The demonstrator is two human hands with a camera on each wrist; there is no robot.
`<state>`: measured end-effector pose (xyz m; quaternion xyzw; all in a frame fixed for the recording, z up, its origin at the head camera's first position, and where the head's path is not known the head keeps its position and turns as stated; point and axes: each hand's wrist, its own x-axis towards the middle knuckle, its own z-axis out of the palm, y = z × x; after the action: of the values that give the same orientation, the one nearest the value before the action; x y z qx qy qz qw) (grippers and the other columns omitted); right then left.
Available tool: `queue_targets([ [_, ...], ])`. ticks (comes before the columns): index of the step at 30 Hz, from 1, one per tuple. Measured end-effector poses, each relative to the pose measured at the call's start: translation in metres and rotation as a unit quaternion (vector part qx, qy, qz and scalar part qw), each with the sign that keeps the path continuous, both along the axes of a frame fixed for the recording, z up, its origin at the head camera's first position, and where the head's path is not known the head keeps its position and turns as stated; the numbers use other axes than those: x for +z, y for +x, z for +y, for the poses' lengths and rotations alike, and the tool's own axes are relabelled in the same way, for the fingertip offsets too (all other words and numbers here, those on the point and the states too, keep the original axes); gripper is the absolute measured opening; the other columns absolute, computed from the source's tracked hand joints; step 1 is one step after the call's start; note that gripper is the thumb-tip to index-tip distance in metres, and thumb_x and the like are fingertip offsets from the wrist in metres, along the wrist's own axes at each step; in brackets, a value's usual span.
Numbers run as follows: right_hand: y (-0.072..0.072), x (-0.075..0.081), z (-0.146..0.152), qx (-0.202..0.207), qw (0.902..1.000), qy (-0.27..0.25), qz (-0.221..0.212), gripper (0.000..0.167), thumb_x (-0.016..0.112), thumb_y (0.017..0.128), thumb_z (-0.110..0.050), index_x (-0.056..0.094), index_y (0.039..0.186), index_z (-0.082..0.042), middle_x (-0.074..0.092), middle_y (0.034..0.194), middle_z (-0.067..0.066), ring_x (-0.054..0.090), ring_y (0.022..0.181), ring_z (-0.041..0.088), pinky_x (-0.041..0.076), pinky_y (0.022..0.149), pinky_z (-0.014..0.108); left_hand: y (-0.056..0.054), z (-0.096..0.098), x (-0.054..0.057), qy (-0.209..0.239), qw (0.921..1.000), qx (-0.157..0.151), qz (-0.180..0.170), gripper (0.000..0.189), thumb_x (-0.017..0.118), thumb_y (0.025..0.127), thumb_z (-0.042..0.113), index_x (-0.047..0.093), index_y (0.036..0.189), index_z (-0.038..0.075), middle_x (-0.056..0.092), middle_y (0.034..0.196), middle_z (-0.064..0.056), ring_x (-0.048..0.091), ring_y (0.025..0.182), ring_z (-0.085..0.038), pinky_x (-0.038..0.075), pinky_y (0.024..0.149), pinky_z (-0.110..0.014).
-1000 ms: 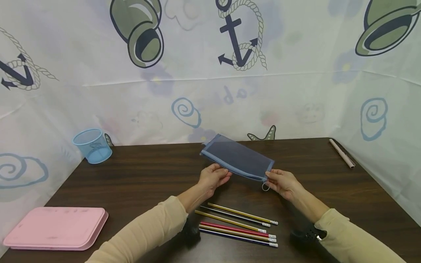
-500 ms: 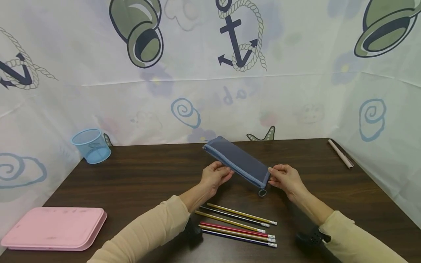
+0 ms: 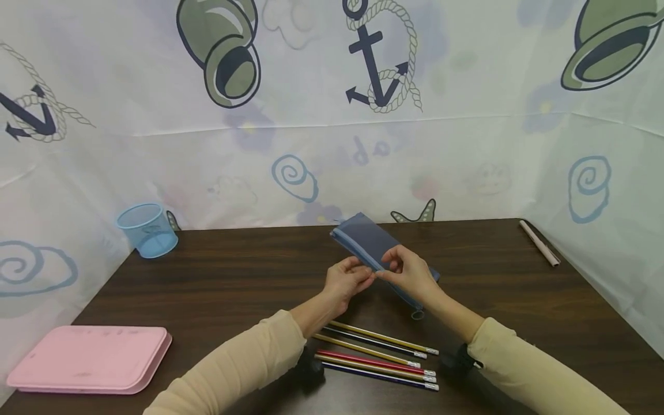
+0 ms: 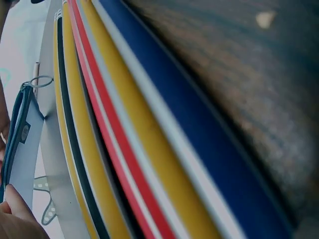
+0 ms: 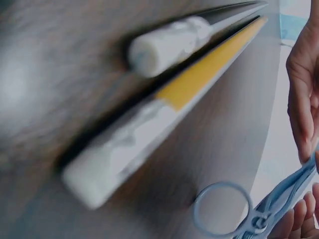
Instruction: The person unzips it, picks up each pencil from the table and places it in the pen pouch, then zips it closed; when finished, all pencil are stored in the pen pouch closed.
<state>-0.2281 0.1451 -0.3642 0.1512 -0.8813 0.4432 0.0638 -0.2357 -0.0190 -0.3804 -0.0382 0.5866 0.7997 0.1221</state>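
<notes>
A blue zip pencil case point(image 3: 365, 235) is held aslant above the table, with its zipped edge toward me and a ring pull point(image 3: 417, 314) hanging at its near right end. My left hand point(image 3: 344, 286) pinches the middle of that edge. Close beside it, my right hand point(image 3: 415, 279) pinches the same edge with thumb and fingertips, covering part of the case. In the right wrist view the ring point(image 5: 223, 209) shows at the zip's end, and right-hand fingers point(image 5: 299, 214) lie along the case. Several pencils point(image 3: 376, 369) with white erasers lie below the hands.
On the dark wooden table point(image 3: 249, 276), a pink flat box point(image 3: 88, 358) lies at the left. A light blue cup point(image 3: 147, 230) stands at the back left corner. Toward the back right lies a pale pen-like stick point(image 3: 539, 242). Printed white curtain point(image 3: 332, 144) surrounds the table.
My right hand has left the case's right end and moved left along the zipped edge to beside my left hand. The case has tilted and shifted slightly right.
</notes>
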Motion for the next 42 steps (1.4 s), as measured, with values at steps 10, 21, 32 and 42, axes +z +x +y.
queue_targets([
  [10, -0.004, 0.002, 0.000, -0.041, 0.9977, 0.010, 0.053, 0.010, 0.067, 0.085, -0.004, 0.065, 0.095, 0.000, 0.065, 0.079, 0.008, 0.057, 0.068, 0.015, 0.046, 0.058, 0.021, 0.000, 0.000, -0.003, -0.025, 0.9996, -0.012, -0.009, 0.031, 0.059, 0.088, -0.008, 0.056, 0.119, -0.007, 0.069, 0.092, -0.010, 0.069, 0.077, -0.013, 0.057, 0.075, -0.022],
  [21, -0.014, 0.009, 0.024, -0.100, 0.9920, -0.007, 0.076, 0.009, 0.062, 0.088, -0.002, 0.068, 0.093, 0.002, 0.067, 0.075, 0.013, 0.057, 0.052, 0.008, 0.049, 0.048, 0.018, -0.006, -0.012, -0.014, -0.075, 0.9959, -0.035, -0.036, 0.034, 0.057, 0.088, -0.010, 0.055, 0.121, -0.008, 0.066, 0.102, -0.019, 0.068, 0.077, -0.015, 0.057, 0.077, -0.026],
  [32, -0.013, 0.007, 0.030, -0.097, 0.9927, -0.049, 0.053, 0.009, 0.062, 0.087, 0.001, 0.066, 0.093, 0.006, 0.066, 0.075, 0.017, 0.065, 0.055, 0.026, 0.056, 0.049, 0.028, -0.006, -0.027, -0.005, -0.138, 0.9823, -0.123, -0.031, 0.031, 0.058, 0.090, -0.004, 0.055, 0.119, -0.012, 0.066, 0.103, -0.021, 0.069, 0.083, -0.018, 0.057, 0.081, -0.030],
  [42, -0.015, 0.004, 0.032, -0.098, 0.9925, -0.060, 0.042, 0.009, 0.062, 0.087, 0.001, 0.066, 0.093, 0.006, 0.066, 0.075, 0.017, 0.064, 0.052, 0.018, 0.055, 0.048, 0.023, 0.013, -0.040, 0.007, -0.352, 0.8358, -0.379, 0.185, 0.016, 0.074, 0.079, 0.002, 0.070, 0.094, 0.001, 0.069, 0.081, -0.002, 0.060, 0.071, -0.003, 0.052, 0.065, -0.016],
])
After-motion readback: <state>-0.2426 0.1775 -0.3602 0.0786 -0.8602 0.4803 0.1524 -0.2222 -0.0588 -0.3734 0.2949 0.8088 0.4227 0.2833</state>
